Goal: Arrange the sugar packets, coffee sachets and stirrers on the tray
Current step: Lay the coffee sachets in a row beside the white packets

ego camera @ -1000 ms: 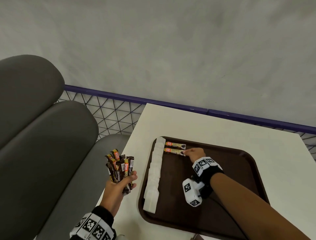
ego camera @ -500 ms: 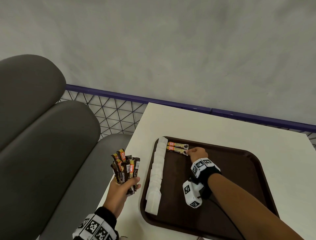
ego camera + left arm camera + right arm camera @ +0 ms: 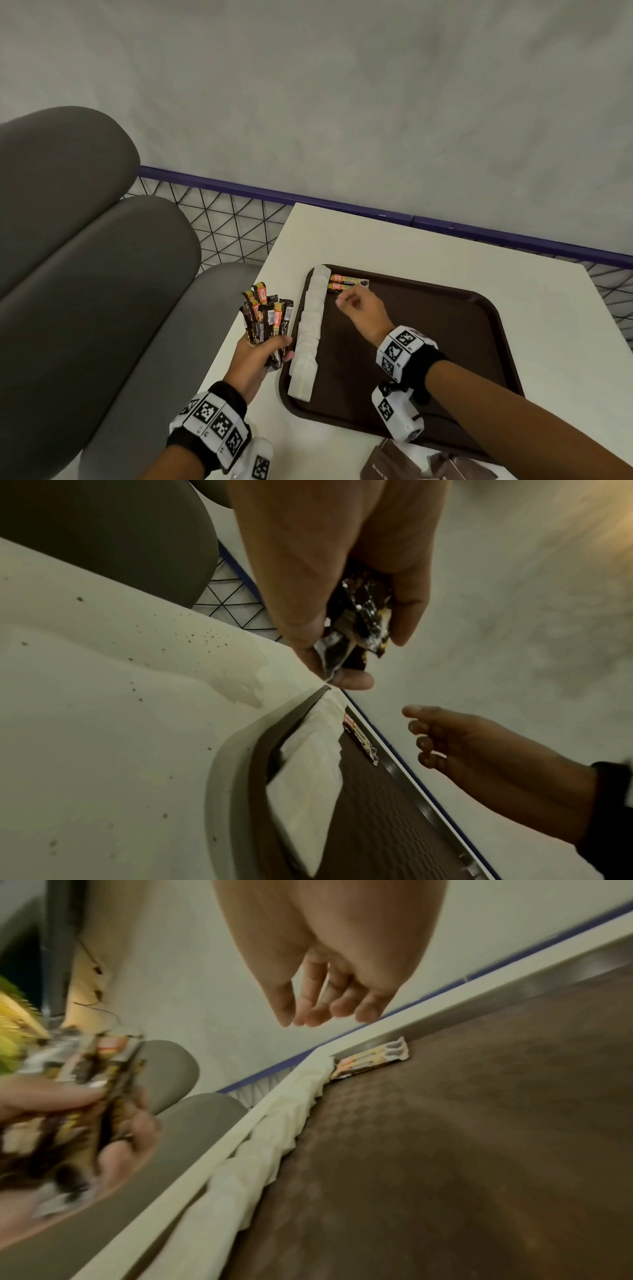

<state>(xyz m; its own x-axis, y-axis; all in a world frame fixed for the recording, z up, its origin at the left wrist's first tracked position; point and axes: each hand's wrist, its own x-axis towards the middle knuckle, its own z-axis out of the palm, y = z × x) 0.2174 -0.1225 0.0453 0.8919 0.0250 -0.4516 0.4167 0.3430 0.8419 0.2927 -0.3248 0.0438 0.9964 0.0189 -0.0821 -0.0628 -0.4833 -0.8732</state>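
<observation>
Tray, brown, sits on the white table before me. Along its left edge runs a row of white sugar packets, and two coffee sachets lie side by side at the far left corner. My left hand grips a bundle of sachets beside the tray. My right hand hovers above the tray, empty, fingers loosely curled.
</observation>
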